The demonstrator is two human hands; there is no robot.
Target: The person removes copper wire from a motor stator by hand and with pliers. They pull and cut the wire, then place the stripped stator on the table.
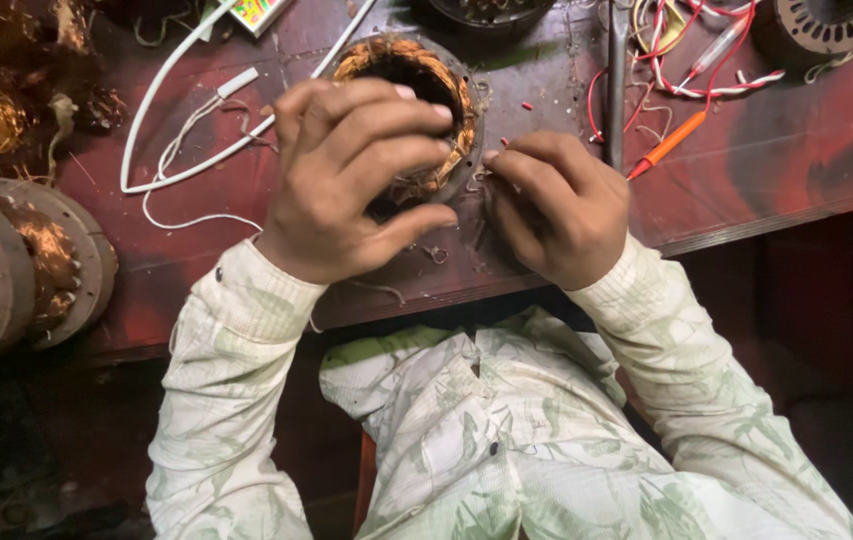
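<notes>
Left grip [347, 180] over copper-wound stator [417, 75]; right grip [557, 205] beside it, contents hidden

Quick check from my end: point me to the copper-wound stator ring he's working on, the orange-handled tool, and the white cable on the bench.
stator ring [402, 58], head view, on the copper winding at its top rim.
orange-handled tool [675, 140], head view, mid-handle.
white cable [162, 90], head view, on the long loop left of the hands.
</notes>
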